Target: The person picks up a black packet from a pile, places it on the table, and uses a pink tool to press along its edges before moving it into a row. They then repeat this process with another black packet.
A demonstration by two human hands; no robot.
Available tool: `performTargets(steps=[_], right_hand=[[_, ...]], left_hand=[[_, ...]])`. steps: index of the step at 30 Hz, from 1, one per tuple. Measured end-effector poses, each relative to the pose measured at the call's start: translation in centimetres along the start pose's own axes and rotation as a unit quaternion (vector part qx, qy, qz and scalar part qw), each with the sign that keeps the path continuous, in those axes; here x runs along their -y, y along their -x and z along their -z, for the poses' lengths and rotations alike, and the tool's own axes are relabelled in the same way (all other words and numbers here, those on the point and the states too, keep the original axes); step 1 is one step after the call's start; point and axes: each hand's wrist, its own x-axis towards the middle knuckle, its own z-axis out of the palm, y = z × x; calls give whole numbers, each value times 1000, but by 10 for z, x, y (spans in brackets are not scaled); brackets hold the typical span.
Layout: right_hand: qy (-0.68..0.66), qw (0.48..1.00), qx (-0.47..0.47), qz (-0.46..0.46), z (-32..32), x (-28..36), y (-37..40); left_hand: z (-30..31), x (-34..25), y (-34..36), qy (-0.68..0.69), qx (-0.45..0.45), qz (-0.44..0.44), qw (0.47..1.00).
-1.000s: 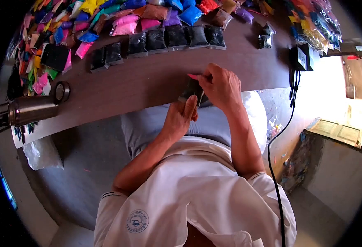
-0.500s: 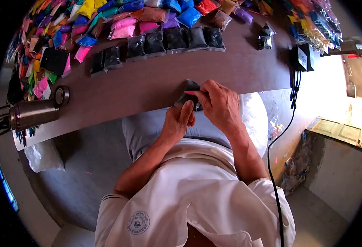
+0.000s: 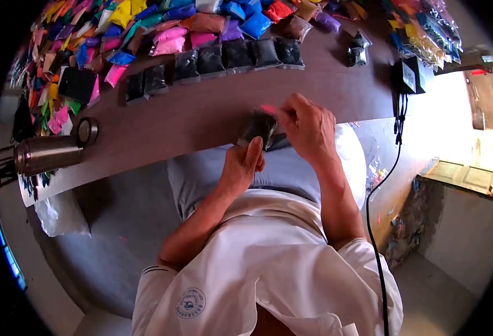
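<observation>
- One black packet (image 3: 260,126) is gripped in the left hand (image 3: 242,165), thumb pressed on its face, fingers curled under it.
- Its long axis slants from beside that thumb up and away, the far end leaning toward the right hand (image 3: 309,127).
- The right hand pinches a pink piece (image 3: 268,108) between thumb and forefinger, the other fingers folded in; the piece is blurred at the packet's far end, and whether they touch I cannot tell.
- Most of the left fingers, and the packet's lower end, are hidden by that hand.
- Just under both hands runs the near edge of the tabletop (image 3: 173,120), with grey trousers (image 3: 201,173) below.
- Beyond the hands, a stretch of brown surface gives room to move as far as a row of black packets (image 3: 238,56).
- Well left of the left hand lies a metal flask (image 3: 49,155), close to the edge.
- Well right of the right hand and farther off stands a black box (image 3: 407,77), its cable dropping past the edge.
- Farthest away, a heap of coloured packets (image 3: 207,23) is cut off by the top of the view.
</observation>
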Motion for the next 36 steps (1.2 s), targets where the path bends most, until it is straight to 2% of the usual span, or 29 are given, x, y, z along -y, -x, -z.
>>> performTargets(steps=[3,6,9,15,19,22,24,26,28,30,32,35,36], right_hand=[[7,998,26,50,4,23,8],[42,995,48,79,-4,18,-1],[54,992,10,113,-10,16,-9],[82,991,86,66,-16,11,-28],[79,991,99,47,-15,7,-30],[45,995,82,27,-20,1,-27],[51,988,-118,-87,-26,-12,-27],[28,984,-143,-102,-16,-22,-15],[-82,980,-111,-146,-4,-18,9],[-204,953,-4,-225,-2,-9,31],[-270,947,29,-169,-17,-10,49],[-516,822,78,-228,-12,15,42],[-516,823,73,-225,-11,17,40]], left_hand=[[2,-2,4,-43,5,-24,999],[2,-4,3,-50,6,-11,999],[3,-6,3,-51,6,-13,999],[-2,-3,-1,-12,0,-10,1000],[-3,-5,-2,-11,6,-15,1000],[-3,-6,-1,3,0,-17,1000],[-3,-9,0,-38,-6,-34,999],[1,-5,1,-46,-1,-35,998],[1,-1,7,-53,3,-28,998],[-4,-2,4,22,-6,-20,1000],[-7,-5,0,22,7,-29,999],[-14,-14,-2,9,16,-41,999],[-17,-17,-3,-4,10,-40,999]])
